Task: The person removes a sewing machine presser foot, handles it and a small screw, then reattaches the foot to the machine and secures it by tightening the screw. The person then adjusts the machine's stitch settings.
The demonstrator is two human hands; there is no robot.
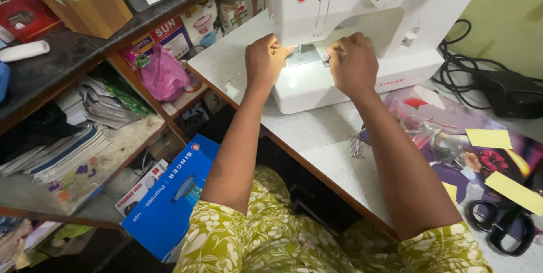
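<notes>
A white sewing machine (pixel 362 18) stands on a pale speckled table (pixel 334 160). My left hand (pixel 264 61) rests curled on the machine's bed, just left of the lit needle plate (pixel 304 55). My right hand (pixel 353 64) is curled on the right side of that plate, fingertips pressed at the needle area. Whether either hand pinches something small is hidden by the fingers. The machine's lamp lights the bed between the two hands.
Black scissors (pixel 503 222) and yellow paper pieces (pixel 489 138) lie on a flowered plastic bag (pixel 452 143) at the right. Black cables (pixel 481 75) trail behind. A blue box (pixel 169 196) sits on the floor; shelves with papers and a pink bag (pixel 164 75) stand left.
</notes>
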